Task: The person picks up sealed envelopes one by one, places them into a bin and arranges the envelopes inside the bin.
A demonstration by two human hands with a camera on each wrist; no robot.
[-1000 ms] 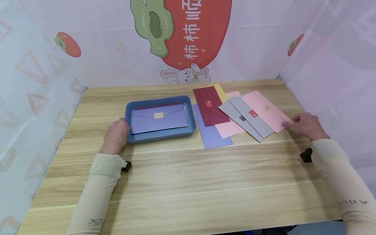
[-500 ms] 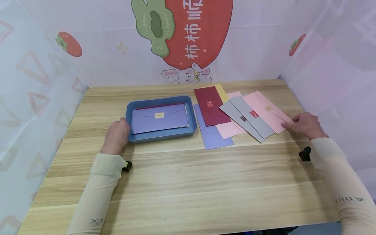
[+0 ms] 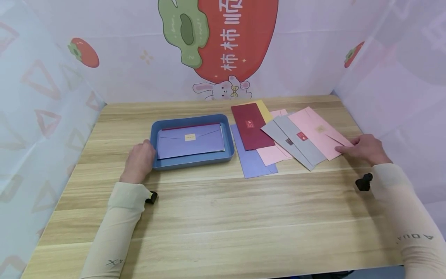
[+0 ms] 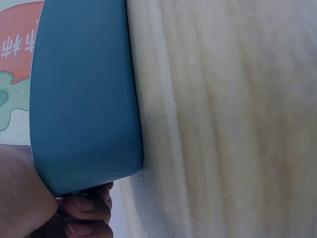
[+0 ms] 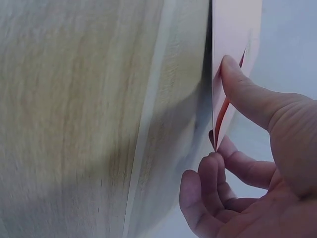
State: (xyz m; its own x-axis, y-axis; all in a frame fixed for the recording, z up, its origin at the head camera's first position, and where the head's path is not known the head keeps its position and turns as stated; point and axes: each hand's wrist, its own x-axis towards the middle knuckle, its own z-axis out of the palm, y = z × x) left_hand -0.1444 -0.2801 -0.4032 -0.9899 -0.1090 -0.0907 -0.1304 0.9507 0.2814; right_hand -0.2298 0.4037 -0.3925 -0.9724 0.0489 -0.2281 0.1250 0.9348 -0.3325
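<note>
My left hand is at the left end of a blue tray, gripping its end wall with curled fingers. Inside the tray lies a purple envelope with a cream label, over a dark red one that shows along the back. To the right, my right hand pinches the near right corner of a pink envelope. Its thumb presses the top face, and the other fingers curl below the edge in the right wrist view. Two grey envelopes lie partly beneath the pink one.
Left of the grey envelopes, a dark red envelope overlaps a yellow one, another pink one and a purple one. The wooden table meets patterned cloth walls at the back and sides.
The pink envelope and my right hand have shifted slightly to the right. My left hand keeps its hold on the tray, and the tray has stayed in place.
</note>
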